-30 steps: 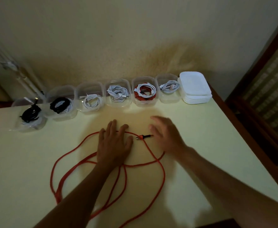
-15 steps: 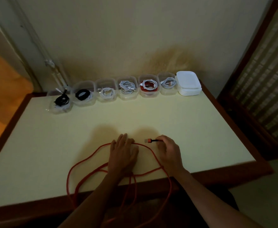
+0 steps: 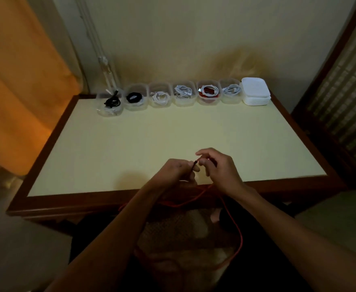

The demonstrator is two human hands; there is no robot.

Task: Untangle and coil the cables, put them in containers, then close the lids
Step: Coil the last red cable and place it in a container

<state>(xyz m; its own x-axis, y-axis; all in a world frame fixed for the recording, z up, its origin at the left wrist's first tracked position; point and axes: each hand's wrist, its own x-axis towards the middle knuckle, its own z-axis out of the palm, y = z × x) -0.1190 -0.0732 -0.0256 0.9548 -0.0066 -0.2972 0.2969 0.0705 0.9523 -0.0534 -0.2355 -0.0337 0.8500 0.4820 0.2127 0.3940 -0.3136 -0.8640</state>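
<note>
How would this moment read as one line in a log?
step: start coiling | left hand and right hand: hold red cable end | cable: hangs off table | tubs: open, filled | lids: stacked

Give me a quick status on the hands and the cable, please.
Left hand and right hand both pinching red cable end. Slack hanging off table edge. Nothing obstructing.

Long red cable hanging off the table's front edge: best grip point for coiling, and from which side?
Probably at the dark plug end of the long red cable, from above. That end sits over the cream table top, already pinched between the left hand and right hand, while the rest hangs slack below the edge, so it could be drawn up loop by loop.
</note>
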